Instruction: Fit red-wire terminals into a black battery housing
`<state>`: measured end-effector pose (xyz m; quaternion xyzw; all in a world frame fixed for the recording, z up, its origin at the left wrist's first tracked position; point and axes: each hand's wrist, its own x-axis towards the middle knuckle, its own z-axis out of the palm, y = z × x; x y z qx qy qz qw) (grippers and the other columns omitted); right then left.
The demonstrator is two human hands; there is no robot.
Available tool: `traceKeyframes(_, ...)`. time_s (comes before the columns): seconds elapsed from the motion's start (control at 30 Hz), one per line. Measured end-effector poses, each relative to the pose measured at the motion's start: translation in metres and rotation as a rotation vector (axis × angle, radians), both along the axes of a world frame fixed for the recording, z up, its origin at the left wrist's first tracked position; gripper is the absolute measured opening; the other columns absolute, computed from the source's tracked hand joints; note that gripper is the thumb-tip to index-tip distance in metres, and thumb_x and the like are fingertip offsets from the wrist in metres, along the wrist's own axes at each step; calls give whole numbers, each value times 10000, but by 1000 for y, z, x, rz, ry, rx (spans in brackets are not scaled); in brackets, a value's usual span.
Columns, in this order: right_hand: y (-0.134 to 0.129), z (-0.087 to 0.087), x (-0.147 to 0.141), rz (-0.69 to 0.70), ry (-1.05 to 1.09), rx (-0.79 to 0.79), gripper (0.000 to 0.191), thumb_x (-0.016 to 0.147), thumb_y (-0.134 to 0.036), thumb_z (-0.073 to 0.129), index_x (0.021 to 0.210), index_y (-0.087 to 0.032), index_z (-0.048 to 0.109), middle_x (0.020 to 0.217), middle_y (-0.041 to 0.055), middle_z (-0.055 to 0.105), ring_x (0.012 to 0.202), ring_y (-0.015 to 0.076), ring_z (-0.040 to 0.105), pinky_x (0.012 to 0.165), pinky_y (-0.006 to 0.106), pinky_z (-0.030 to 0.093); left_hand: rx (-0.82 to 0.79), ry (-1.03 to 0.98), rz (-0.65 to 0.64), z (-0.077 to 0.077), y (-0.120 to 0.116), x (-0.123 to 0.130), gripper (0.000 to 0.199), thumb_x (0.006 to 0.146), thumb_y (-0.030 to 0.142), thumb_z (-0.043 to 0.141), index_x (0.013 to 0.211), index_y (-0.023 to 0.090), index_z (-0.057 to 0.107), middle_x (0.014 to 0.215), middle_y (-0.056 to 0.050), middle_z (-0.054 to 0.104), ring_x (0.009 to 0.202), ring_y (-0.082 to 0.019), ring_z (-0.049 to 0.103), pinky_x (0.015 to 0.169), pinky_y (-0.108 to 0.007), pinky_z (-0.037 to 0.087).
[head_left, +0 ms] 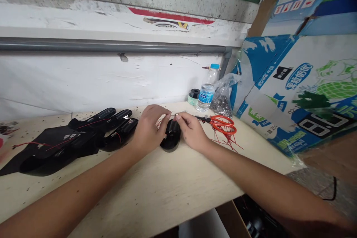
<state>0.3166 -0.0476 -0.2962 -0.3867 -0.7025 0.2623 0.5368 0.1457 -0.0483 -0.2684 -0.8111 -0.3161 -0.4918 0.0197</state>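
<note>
Between my hands a glossy black plastic part (170, 139) with a rounded end lies on the table. My left hand (150, 128) comes in from its left, thumb and forefinger pinched close together above its far end. From the other side my right hand (192, 130) is closed too, its thumb and fingertips meeting those of the left. Whatever small thing sits between the fingertips is too tiny to name. Just right of my right hand lie scissors with orange handles (223, 124), over cut red wires (230, 141).
Several similar black parts (119, 134) with red wires lie at left. At the back stand a water bottle (206, 93), a dark-topped spool (193, 96) and a plastic bag of small metal pieces (223, 104). A big blue-and-white carton (279, 93) borders the table's right side.
</note>
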Motion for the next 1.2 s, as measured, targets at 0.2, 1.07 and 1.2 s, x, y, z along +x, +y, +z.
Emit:
traceKeyframes(0.2,8,-1,3,48,376,-170,335,939,-544,536,930,-217,608,569,-68,336,485,110,318,481,247,271,-63,111,-74,-7,2,-1,163,947,146,532,917,177,689,882,-52,729,844,-197,624,773,-347,492)
traceKeyframes(1.07,-3,5,-2,135,-29,-36,307,983,-411,471,876,-177,639,822,25,604,778,169,547,713,276,425,-516,-243,-61,-4,1,6,177,920,330,586,893,185,683,932,-49,686,872,-186,629,735,-320,490)
traceKeyframes(1.2,0,8,6,-21,-94,-2,244,963,-371,482,866,-189,613,774,11,586,715,161,531,663,269,401,-526,-229,-18,-8,4,5,161,904,322,589,886,180,663,923,-54,672,854,-188,627,711,-319,499)
